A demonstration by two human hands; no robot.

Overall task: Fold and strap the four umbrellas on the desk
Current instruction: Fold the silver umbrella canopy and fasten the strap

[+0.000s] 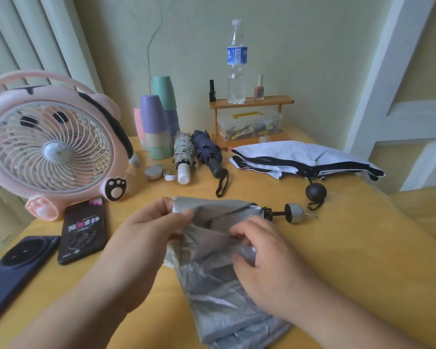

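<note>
Right at the near edge of the table (350, 243), both hands are busy with the grey umbrella (212, 285). The left hand (146, 227) pinches a fold of its canopy between thumb and fingers, up near the closed tip end. The right hand (269, 260) has its fingers curled into the loose cloth, gripping a bunch of it closer to the handle.

The umbrella's shaft lies roughly left to right across the table, and its stubby silver handle (295, 212) points right, on a short black stem. Its canopy is unstrapped and slack, a shiny silver-grey with creased panels spilling toward the person.

Beyond it, a white umbrella (305, 157) with black edging lies half collapsed on the right, its round black handle (316, 192) toward the near side. Further left, two umbrellas lie side by side, already rolled tight: a navy umbrella (207, 149) with a black grip and loop, and a pale patterned umbrella (183, 152) with a white handle, both handles pointing toward the person.

A pink fan (51, 147) stands at the left with two phones (83, 230) lying in front of it. Stacked cups (156, 122) sit at the back by a wooden shelf (252, 100) that carries a water bottle (237, 61).
</note>
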